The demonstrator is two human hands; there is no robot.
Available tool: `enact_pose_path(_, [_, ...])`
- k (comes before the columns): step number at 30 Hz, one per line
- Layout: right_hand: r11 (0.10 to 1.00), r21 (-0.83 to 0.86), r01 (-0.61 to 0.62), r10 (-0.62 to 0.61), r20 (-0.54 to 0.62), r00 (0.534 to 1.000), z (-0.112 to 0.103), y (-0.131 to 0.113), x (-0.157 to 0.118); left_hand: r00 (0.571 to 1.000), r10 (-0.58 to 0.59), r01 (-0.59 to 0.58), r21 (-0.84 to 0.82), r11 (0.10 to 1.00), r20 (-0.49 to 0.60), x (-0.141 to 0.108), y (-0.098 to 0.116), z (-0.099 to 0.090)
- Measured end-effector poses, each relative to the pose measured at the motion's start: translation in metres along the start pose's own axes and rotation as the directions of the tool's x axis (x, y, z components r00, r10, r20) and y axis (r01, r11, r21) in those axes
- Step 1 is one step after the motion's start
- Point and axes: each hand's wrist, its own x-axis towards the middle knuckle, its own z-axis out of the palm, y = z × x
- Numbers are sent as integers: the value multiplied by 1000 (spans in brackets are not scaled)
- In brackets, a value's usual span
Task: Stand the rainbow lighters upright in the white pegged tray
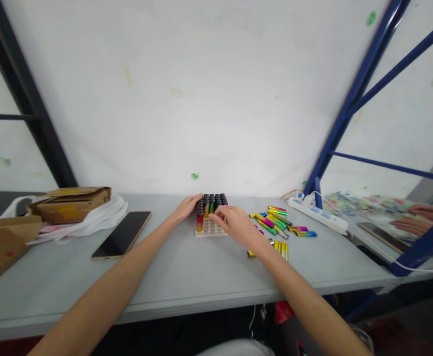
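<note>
A pale tray (212, 234) with many round holes stands near the wall, its back and left part filled with dark-topped tubes (212, 200). My left hand (188, 206) rests against the tray's left edge, its fingers together along the side. Over the tray's front right part is my right hand (231, 222), fingers bent and pinched together; whatever may be between them is too small to make out. Shiny coloured tubes (275, 220) lie loose to the right of the tray, with a yellow group (281, 250) nearer the front.
A dark phone (122, 235) lies left of my left forearm. Farther left are an open cardboard box (71, 205), a white plastic bag (107, 213) and another carton (4, 247). A white power strip (318, 215) lies at right, beside a blue frame. Another person's hands (424, 220) show far right.
</note>
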Motion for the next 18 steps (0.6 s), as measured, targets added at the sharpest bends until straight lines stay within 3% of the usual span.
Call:
enact_pose_path(2, [995, -27, -94, 91, -85, 992, -27, 33, -9, 1000, -22, 23, -23, 999, 10, 1, -2, 0])
enact_pose_path(4, [968, -112, -226, 211, -129, 969, -54, 81, -18, 999, -50, 50, -41, 998, -4, 2, -4, 0])
enact_pose_path(7, [855, -320, -408, 430, -3, 903, -78, 158, -33, 998, -63, 62, -59, 996, -7, 1, -3, 0])
enact_pose_path(10, [814, -369, -448, 506, 72, 860, -79, 211, -46, 998, -59, 60, -62, 996, 12, 0, -2, 0])
enact_pose_path(13, [820, -368, -439, 518, 148, 843, -68, 232, -57, 998, -61, 62, -65, 996, 16, 0, -1, 0])
enact_pose_path(18, [837, -347, -422, 503, 188, 843, -59, 237, -65, 998, -54, 54, -75, 996, 14, -1, 0, 1])
